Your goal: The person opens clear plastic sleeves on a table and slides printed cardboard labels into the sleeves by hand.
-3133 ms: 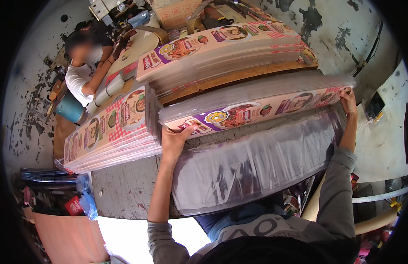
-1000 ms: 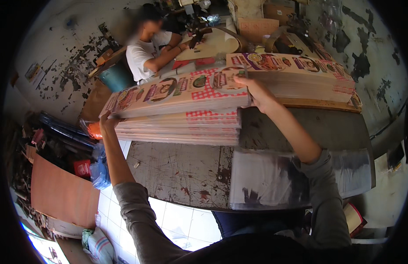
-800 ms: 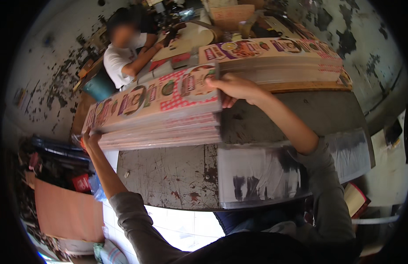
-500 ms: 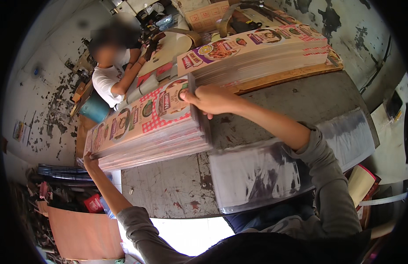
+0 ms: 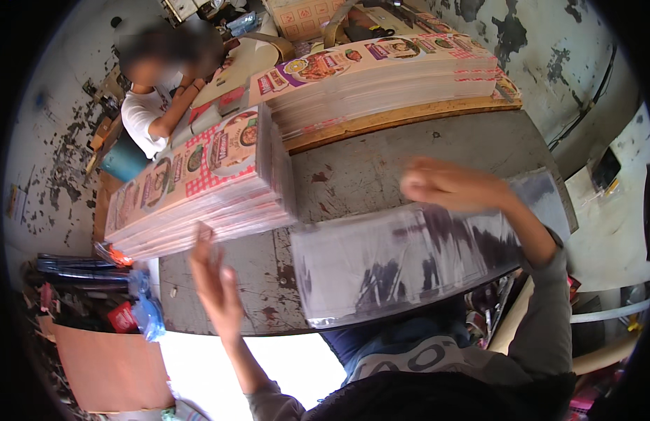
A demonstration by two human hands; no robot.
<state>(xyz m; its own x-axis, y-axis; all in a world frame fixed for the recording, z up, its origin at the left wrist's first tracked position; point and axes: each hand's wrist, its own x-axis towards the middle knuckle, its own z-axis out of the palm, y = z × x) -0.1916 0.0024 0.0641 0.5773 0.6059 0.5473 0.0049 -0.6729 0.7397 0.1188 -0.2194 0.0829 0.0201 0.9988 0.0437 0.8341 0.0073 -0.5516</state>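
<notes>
The big stack of flat printed cartons (image 5: 199,189) sits at ten o'clock on the grey table (image 5: 381,161), red-checked with food pictures. The left hand (image 5: 214,281) is open just beside it. The right hand (image 5: 444,186) is blurry, holding nothing, above the clear plastic sheets (image 5: 402,259).

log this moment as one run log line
left hand: open, empty, near printed carton stack | right hand: empty, above clear plastic bags | grey table

A thick stack of printed flat cartons (image 5: 199,189) lies on the grey table, beside clear plastic sheets (image 5: 409,259).
</notes>
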